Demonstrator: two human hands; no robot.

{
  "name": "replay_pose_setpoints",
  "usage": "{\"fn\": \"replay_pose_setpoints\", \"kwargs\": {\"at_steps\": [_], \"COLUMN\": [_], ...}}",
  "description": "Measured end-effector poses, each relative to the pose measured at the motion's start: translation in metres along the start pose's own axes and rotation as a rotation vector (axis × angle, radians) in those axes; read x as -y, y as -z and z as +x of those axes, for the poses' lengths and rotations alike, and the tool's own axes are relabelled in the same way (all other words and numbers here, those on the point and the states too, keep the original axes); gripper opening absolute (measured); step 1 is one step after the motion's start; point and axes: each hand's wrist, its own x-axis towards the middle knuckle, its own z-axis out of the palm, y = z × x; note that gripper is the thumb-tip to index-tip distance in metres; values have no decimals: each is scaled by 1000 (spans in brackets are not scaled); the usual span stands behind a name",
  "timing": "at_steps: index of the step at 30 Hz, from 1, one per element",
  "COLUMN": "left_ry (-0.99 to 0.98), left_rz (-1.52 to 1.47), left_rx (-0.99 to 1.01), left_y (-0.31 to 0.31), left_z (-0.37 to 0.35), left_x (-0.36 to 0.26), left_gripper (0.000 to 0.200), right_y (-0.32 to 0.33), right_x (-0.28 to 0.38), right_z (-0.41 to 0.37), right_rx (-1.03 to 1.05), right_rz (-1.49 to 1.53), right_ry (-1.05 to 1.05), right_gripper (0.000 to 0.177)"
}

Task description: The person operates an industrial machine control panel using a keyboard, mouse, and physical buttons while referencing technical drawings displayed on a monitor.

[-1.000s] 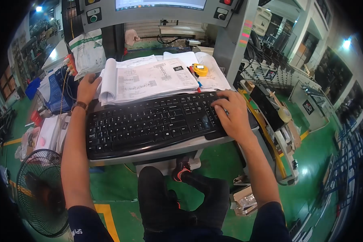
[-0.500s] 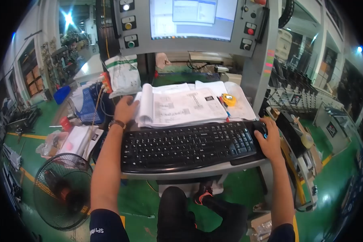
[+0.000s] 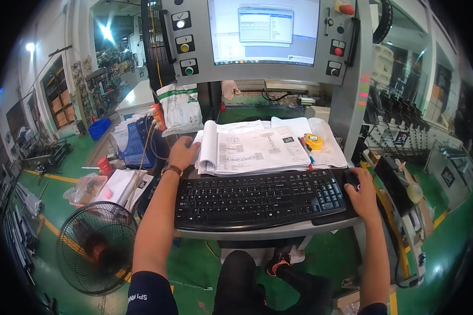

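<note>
My right hand (image 3: 360, 190) rests over a dark computer mouse (image 3: 351, 179) to the right of the black keyboard (image 3: 257, 202). At the left edge of the stacked papers, my left hand (image 3: 183, 152) lies with its thumb and fingers apart, touching the shelf beside the rolled sheets. The printed drawings (image 3: 263, 149) lie open behind the keyboard, their left pages curled over. A yellow tape measure (image 3: 314, 140) sits on the papers at the right, with pens beside it. Above, the monitor (image 3: 265, 31) shows an open window.
Buttons line both sides of the control panel (image 3: 194, 58). A white bag (image 3: 180, 109) and a blue basket (image 3: 136, 144) stand at the left. The black fan (image 3: 97, 248) is at lower left. Shelving with parts (image 3: 399, 210) stands at the right.
The view has shifted, so the desk and both hands appear lower and further right. On the monitor, the window's contents look different. Both hands keep their places by the papers and mouse.
</note>
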Motion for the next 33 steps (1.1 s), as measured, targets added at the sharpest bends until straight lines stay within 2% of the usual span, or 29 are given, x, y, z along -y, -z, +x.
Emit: {"fn": "replay_pose_setpoints", "kwargs": {"at_steps": [11, 24, 27, 33], "left_ry": [-5, -10, -50, 11], "left_rz": [-9, -11, 33, 14], "left_rx": [-4, 12, -33, 2], "left_y": [-1, -3, -6, -2], "left_z": [0, 5, 6, 3], "left_x": [2, 9, 11, 5], "left_gripper": [55, 57, 51, 57], "right_y": [0, 0, 1, 2], "right_x": [-4, 3, 0, 3], "right_z": [1, -2, -2, -2], "right_rx": [21, -46, -47, -46], "right_rz": [-10, 49, 41, 23], "right_ry": [16, 8, 17, 13], "right_gripper": [48, 46, 47, 47]}}
